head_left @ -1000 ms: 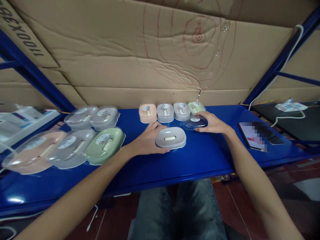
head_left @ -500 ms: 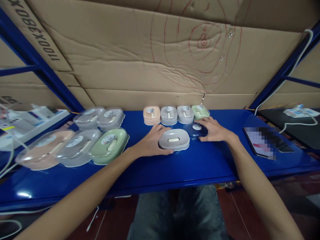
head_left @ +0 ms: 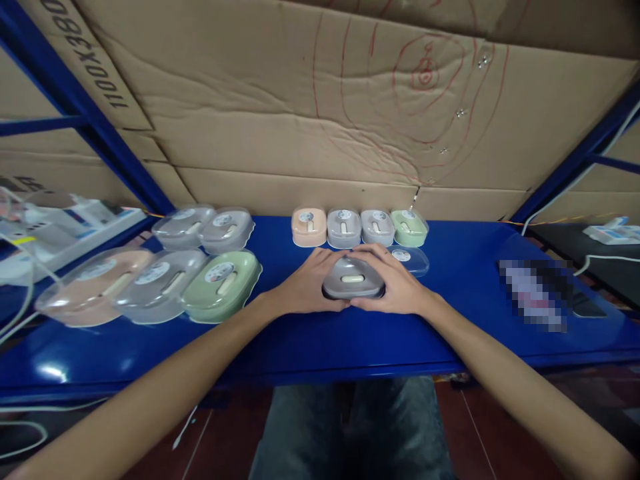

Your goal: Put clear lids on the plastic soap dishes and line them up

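Observation:
On the blue table in front of me is a small grey plastic box point(head_left: 353, 288) with a short white bar point(head_left: 353, 279) in its middle. A clear cover seems to lie over it, though the hands hide much of its rim. My left hand point(head_left: 310, 283) is wrapped around the box's left side, fingers behind and thumb in front. From the right, my right hand point(head_left: 397, 283) grips the same box in the same way, and the two thumbs nearly meet. Just behind my right hand lies a clear lid point(head_left: 417, 261) with a round sticker.
A row of lidded boxes, peach point(head_left: 309, 233), grey and green point(head_left: 411, 230), stands by the cardboard wall point(head_left: 225, 147). Several more are grouped at left, including a green one point(head_left: 220, 293). A blurred-out phone point(head_left: 535, 293) lies right; power strips point(head_left: 75, 233) and cables lie far left.
My right hand has moved left from the clear lid to the grey box, over which a clear cover now appears. A lid with a sticker remains on the table. My left hand stays at the box.

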`<state>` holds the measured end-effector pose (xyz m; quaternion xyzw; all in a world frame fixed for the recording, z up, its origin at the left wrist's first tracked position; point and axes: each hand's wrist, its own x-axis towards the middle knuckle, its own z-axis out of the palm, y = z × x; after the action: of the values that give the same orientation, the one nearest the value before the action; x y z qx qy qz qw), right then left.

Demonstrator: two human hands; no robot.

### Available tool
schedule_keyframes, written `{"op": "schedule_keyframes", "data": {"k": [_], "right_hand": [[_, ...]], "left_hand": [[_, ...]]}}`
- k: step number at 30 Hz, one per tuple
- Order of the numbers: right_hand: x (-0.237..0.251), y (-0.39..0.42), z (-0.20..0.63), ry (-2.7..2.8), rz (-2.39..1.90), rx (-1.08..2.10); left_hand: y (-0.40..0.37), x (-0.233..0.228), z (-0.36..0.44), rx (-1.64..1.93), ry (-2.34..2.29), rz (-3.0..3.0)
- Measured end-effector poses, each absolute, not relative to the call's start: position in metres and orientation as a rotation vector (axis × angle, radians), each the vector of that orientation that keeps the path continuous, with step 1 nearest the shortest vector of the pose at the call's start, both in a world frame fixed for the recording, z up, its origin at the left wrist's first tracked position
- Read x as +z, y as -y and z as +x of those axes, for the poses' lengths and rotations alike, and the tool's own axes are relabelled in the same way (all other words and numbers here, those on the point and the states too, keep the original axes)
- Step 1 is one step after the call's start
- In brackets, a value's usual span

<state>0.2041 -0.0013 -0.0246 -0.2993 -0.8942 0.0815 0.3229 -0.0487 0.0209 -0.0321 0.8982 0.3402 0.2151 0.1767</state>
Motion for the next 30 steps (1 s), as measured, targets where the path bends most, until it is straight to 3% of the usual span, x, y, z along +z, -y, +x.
{"op": "schedule_keyframes", "data": {"k": [30], "right_hand": [[-0.041, -0.003, 0.202, 2.280, -0.860, 0.309]], "left_hand": [[-0.018, -0.030, -0.051, 0.619, -1.057, 2.412]]}}
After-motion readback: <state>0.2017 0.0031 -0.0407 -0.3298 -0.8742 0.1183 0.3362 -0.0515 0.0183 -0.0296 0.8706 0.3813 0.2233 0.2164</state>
